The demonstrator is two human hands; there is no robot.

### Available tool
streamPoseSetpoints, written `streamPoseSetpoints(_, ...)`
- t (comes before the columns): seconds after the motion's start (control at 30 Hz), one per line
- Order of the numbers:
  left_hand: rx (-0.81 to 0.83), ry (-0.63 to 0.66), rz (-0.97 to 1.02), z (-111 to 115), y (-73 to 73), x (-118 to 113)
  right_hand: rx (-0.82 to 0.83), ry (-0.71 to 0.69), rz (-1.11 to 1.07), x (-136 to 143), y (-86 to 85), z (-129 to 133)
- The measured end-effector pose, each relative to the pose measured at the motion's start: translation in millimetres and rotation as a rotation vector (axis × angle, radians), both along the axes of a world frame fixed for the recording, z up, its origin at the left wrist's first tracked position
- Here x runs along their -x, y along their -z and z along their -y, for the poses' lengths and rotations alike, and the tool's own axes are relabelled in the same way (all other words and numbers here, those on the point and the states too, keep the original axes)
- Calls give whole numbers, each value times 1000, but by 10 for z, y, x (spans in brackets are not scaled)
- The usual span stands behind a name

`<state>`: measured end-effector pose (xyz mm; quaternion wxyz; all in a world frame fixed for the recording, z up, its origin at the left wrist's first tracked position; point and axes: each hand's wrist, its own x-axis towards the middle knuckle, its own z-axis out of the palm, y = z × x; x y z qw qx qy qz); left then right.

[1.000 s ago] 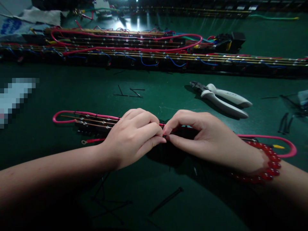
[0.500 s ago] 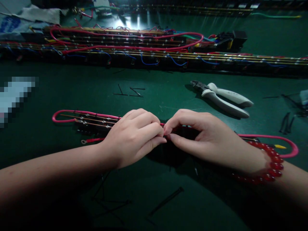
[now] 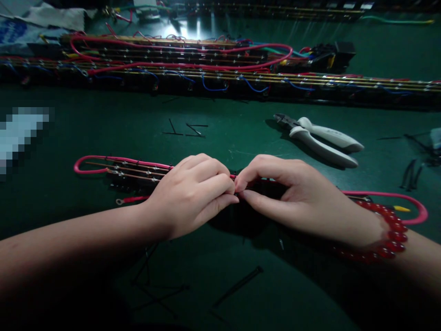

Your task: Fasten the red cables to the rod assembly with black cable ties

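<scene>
Head view: left hand (image 3: 195,195) and right hand (image 3: 296,195) at centre, fingertips pinched closed and meeting over wired strip (image 3: 132,172); any small piece between them hidden. Strip runs centre left to centre right, dark body, thin coppery rods, smooth red cable (image 3: 424,214) looped at both ends. Ring-ended lead (image 3: 120,201) left of centre. Red bead bracelet (image 3: 396,236), glossy, on right wrist. Pliers (image 3: 300,132), pale handles, right of upper centre. Thin black ties (image 3: 237,287) lower centre. Plastic bag (image 3: 17,34) upper left, blue print unreadable, contents unclear. Smooth green tabletop (image 3: 120,110).
</scene>
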<state>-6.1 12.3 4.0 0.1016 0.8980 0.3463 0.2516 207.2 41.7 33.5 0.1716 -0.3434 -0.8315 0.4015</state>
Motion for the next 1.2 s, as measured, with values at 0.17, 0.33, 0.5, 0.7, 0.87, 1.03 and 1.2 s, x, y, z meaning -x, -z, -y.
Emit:
streamPoseSetpoints(0.17, -9, 13, -2, -7, 1, 5, 5, 3, 0, 3, -19, -1)
streamPoseSetpoints(0.33, -28, 24, -12, -11, 3, 7, 3, 10, 7, -1, -14, 1)
streamPoseSetpoints(0.5, -35, 36, -24, -10, -5, 12, -13, 0, 8, 3, 2, -10)
streamPoseSetpoints(0.7, -43, 45, -30, -14, 3, 23, -22, 6, 9, 0, -4, 1)
streamPoseSetpoints(0.87, -51, 48, -34, -18, 2, 20, -17, 6, 3, 3, 2, 0)
streamPoseSetpoints(1.03, -53, 52, -49, -9, -13, 17, -33, 2, 10, 2, 13, -12)
streamPoseSetpoints(1.2, -48, 37, -65, 6, -24, 14, -33, 5, 9, -2, 14, -10)
